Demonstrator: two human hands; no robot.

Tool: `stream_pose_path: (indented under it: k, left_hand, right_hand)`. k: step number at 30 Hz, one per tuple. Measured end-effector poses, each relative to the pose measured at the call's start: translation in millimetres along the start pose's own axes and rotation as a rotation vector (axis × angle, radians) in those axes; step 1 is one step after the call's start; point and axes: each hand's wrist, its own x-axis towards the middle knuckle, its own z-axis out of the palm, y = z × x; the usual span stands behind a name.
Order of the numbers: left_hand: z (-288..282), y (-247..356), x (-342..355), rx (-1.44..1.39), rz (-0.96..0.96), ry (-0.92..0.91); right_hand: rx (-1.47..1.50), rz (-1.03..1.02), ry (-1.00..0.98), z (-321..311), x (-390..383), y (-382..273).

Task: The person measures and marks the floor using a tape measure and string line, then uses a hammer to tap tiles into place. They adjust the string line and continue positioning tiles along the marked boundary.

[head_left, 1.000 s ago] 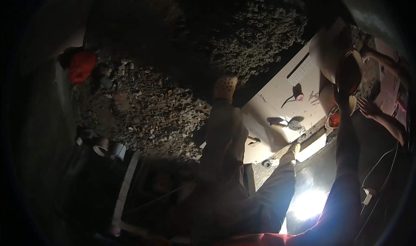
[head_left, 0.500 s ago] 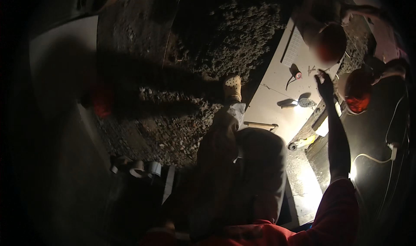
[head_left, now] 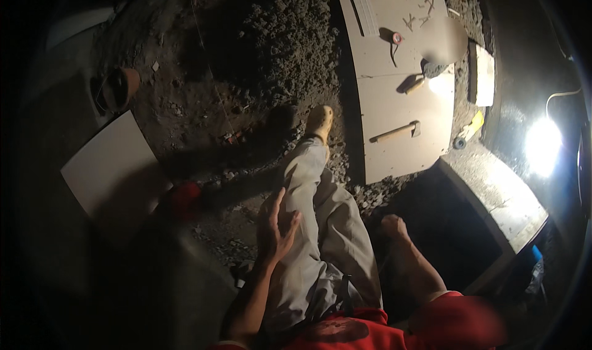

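My left hand is raised over my left thigh, palm partly turned up and fingers spread, holding nothing. To the right of my legs, my right hand is curled closed in the shadow; whatever it might hold is hidden. Both are away from the large pale board ahead on the right. On that board lie a wooden-handled hammer, a trowel with grey mortar on its blade, a small round red-rimmed thing with a dark strap, and several small sticks.
A glaring lamp stands at the right, beyond a concrete ledge. Beside the board are a pale block and a yellow item. Rough soil and gravel lie ahead. Another pale slab is at the left.
My right hand has drawn back from above the board to beside my right leg. My left hand has come up into view, open. The view has shifted, showing the whole hammer.
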Motion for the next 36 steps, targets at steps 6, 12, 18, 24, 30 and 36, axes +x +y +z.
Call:
stream_pose_path:
  k: [6,12,18,24,30,36]
  left_hand:
    - [-54,-4,-46,0.247,-0.104,-0.118]
    - [-106,-48,-33,0.405,-0.045,-0.086]
    - [-142,-51,-13,0.313,-0.183,-0.269]
    - [-171,0,5,0.232,-0.376,-0.742]
    - [-117,8,84,0.147,-0.111,-0.781]
    - [-15,-37,212,0.092,0.131,-0.328]
  right_hand:
    - [1.303,0.545,0.011,20,-22,-94]
    - [1.453,0.285,0.271,-107,4,-190]
    - [1.416,0.183,0.201,-193,-19,-207]
    - [1.439,0.059,-0.069,-219,-4,-135]
    - [1.275,0.352,0.537,-178,265,30]
    - [1.117,0.516,0.723,-203,467,216]
